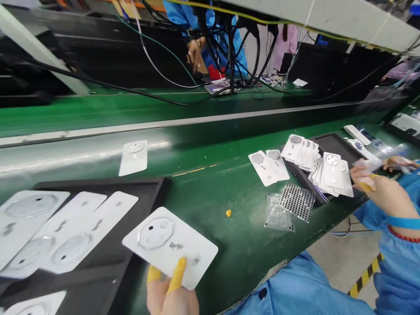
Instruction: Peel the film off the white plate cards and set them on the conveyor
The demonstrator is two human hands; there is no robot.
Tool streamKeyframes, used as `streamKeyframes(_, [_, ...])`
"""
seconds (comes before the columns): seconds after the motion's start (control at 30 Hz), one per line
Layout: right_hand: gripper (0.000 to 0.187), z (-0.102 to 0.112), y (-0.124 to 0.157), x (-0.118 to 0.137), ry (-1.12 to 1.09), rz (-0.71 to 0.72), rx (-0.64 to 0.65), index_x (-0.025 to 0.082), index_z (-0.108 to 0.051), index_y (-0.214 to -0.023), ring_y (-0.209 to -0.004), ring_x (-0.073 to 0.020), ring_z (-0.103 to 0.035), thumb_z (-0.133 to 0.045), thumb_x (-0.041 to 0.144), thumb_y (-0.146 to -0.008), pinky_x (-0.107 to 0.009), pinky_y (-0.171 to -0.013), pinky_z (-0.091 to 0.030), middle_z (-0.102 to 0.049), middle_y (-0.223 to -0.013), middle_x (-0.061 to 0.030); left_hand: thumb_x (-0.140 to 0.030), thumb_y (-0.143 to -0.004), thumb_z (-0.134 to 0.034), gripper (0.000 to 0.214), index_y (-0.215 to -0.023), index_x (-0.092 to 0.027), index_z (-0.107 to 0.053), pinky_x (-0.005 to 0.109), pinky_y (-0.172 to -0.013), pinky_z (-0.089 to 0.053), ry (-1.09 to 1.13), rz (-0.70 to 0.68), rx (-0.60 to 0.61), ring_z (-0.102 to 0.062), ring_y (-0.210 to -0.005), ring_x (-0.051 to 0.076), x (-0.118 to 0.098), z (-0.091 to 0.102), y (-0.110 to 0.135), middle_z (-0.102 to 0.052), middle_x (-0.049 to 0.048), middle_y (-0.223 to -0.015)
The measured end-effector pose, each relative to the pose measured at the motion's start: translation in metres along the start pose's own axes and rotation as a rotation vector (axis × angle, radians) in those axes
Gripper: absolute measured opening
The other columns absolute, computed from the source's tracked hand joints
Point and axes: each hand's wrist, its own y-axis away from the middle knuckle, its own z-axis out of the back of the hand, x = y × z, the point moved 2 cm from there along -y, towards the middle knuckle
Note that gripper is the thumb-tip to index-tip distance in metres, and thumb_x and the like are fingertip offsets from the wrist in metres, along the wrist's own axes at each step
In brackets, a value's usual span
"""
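Two hands show from where I watch. At bottom centre of the frame, the left hand grips a white card, its yellow fingertip covers closed on the lower edge. The card's long axis runs down to the right, its octagon end pointing left. That narrow pinch could let it slip onto the black tray. At far right, the right hand seems to pinch clear film.

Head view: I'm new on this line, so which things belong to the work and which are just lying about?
In use: left hand, holding white card; right hand, pinching clear plastic sheet.
Lying about: yellow finger cot on belt; bubble-wrap bag; dotted black sheet; lone card.
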Motion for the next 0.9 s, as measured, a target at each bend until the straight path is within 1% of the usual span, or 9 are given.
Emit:
streamKeyframes(0.07, [0.028, 0.008, 0.01, 0.049, -0.113, 0.112, -0.173, 0.01, -0.067, -0.099, -0.091, -0.034, -0.069, -0.049, 0.029, -0.091, -0.044, -0.077, -0.053, -0.07, -0.096, -0.0241, 0.0, -0.047, -0.058, 0.05, -0.092, -0.019, -0.067, 0.061, -0.112, -0.027, 0.003, -0.039, -0.066, -0.053, -0.124, 0.037, -0.004, 0.002, 0.003, -0.07, 0.0049, -0.11])
streamKeyframes(0.13, [0.035, 0.009, 0.033, 0.127, -0.449, 0.379, -0.214, 0.016, -0.057, -0.125, -0.109, -0.0307, -0.065, -0.049, 0.029, -0.094, -0.047, -0.094, -0.052, -0.066, -0.119, -0.0181, 0.0, -0.049, -0.059, 0.051, -0.095, -0.02, -0.067, 0.058, -0.113, -0.027, 0.005, -0.114, -0.102, -0.052, -0.126, 0.036, -0.01, 0.005, 0.006, -0.069, 0.0042, -0.113])
streamKeyframes(0.2, [0.043, 0.002, 0.062, 0.218, -0.659, 0.697, -0.054, 0.018, -0.049, -0.136, -0.123, -0.0292, -0.057, -0.052, 0.028, -0.094, -0.047, -0.102, -0.051, -0.059, -0.132, -0.0171, 0.001, -0.049, -0.057, 0.056, -0.1, -0.021, -0.066, 0.056, -0.113, -0.029, -0.003, -0.166, -0.119, -0.053, -0.126, 0.034, -0.014, 0.006, 0.01, -0.069, 0.0033, -0.114])
streamKeyframes(0.27, [0.054, -0.011, 0.09, 0.297, -0.674, 0.92, 0.18, 0.01, -0.047, -0.138, -0.133, -0.0359, -0.046, -0.059, 0.035, -0.091, -0.053, -0.103, -0.049, -0.048, -0.144, -0.022, 0.001, -0.047, -0.055, 0.06, -0.102, -0.022, -0.065, 0.056, -0.112, -0.031, -0.021, -0.173, -0.117, -0.053, -0.125, 0.034, -0.017, 0.006, 0.012, -0.069, 0.0032, -0.115])
streamKeyframes(0.37, [0.054, -0.025, 0.108, 0.366, -0.622, 1.021, 0.385, -0.001, -0.053, -0.128, -0.14, -0.0428, -0.034, -0.064, 0.032, -0.088, -0.057, -0.105, -0.045, -0.036, -0.149, -0.0312, 0.0, -0.047, -0.055, 0.059, -0.101, -0.021, -0.065, 0.057, -0.113, -0.029, -0.026, -0.184, -0.143, -0.052, -0.126, 0.035, -0.018, 0.007, 0.013, -0.069, 0.004, -0.116])
streamKeyframes(0.47, [0.047, -0.021, 0.098, 0.384, -0.723, 1.086, 0.34, -0.006, -0.05, -0.129, -0.144, -0.0373, -0.028, -0.053, 0.026, -0.095, -0.048, -0.112, -0.04, -0.031, -0.151, -0.0315, 0.001, -0.045, -0.053, 0.062, -0.101, -0.02, -0.066, 0.057, -0.115, -0.023, -0.001, -0.176, -0.142, -0.05, -0.128, 0.035, -0.014, 0.005, 0.012, -0.069, 0.0034, -0.116])
streamKeyframes(0.63, [0.04, -0.017, 0.073, 0.36, -0.91, 1.016, 0.3, 0.003, -0.049, -0.132, -0.145, -0.0302, -0.029, -0.049, 0.024, -0.098, -0.045, -0.114, -0.039, -0.037, -0.151, -0.0221, 0.002, -0.045, -0.053, 0.063, -0.103, -0.02, -0.067, 0.062, -0.113, -0.022, 0.044, -0.028, -0.073, -0.052, -0.126, 0.037, -0.001, -0.004, 0.009, -0.07, 0.0056, -0.113])
streamKeyframes(0.77, [0.036, -0.032, 0.061, 0.339, -1.01, 0.816, 0.338, 0.016, -0.048, -0.133, -0.119, -0.0213, -0.059, -0.049, 0.019, -0.098, -0.036, -0.101, -0.051, -0.059, -0.128, -0.0137, 0.0, -0.048, -0.057, 0.059, -0.103, -0.021, -0.066, 0.059, -0.112, -0.026, 0.015, 0.014, -0.091, -0.054, -0.124, 0.035, 0.002, -0.004, 0.009, -0.07, 0.0056, -0.11])
streamKeyframes(0.9, [0.029, -0.045, 0.054, 0.369, -0.996, 0.844, 0.367, 0.013, -0.054, -0.123, -0.106, -0.0223, -0.061, -0.054, 0.015, -0.094, -0.035, -0.093, -0.053, -0.06, -0.115, -0.0132, 0.001, -0.048, -0.056, 0.06, -0.103, -0.021, -0.066, 0.057, -0.113, -0.026, 0.017, -0.057, -0.108, -0.057, -0.12, 0.032, -0.003, 0.003, 0.007, -0.071, 0.0044, -0.108])
